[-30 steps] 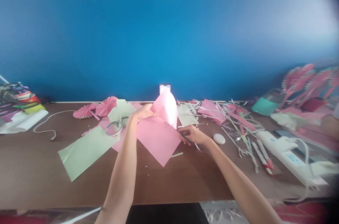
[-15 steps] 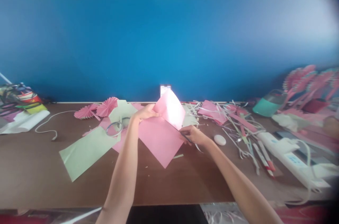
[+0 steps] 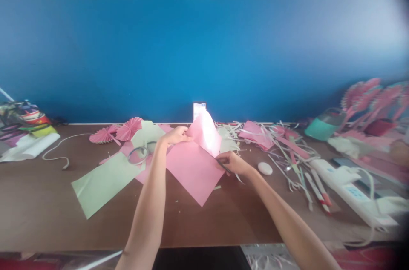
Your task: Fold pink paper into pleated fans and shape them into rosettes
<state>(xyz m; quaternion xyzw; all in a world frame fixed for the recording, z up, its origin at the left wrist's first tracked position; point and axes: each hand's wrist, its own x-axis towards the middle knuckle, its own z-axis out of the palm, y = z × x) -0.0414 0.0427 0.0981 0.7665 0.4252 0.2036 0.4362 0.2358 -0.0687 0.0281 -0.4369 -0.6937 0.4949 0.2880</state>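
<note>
In the head view a pink sheet of paper (image 3: 195,167) lies at the middle of the table, its far part raised and curled, brightly lit on one side. My left hand (image 3: 176,136) is closed on the paper's upper left edge, fingers at the fold. My right hand (image 3: 234,163) grips a slim dark cutting tool (image 3: 223,166), its tip against the right end of the fold. Whether this is a knife or scissors cannot be made out. A pale green sheet (image 3: 104,185) lies to the left of my left forearm, with a ring-shaped roll (image 3: 138,156) near its upper end.
Two pink pleated fans (image 3: 129,128) lie at the back left. A lit phone (image 3: 200,109) leans against the blue panel. Right of my right hand are a white round object (image 3: 265,168), paper strips, pens (image 3: 318,189) and a white power strip (image 3: 349,191). Part of another person's hand (image 3: 399,152) shows far right.
The raised part of the pink paper has curled narrower, and its near corner has shifted slightly toward me and to the right. Both hands have stayed nearly in place.
</note>
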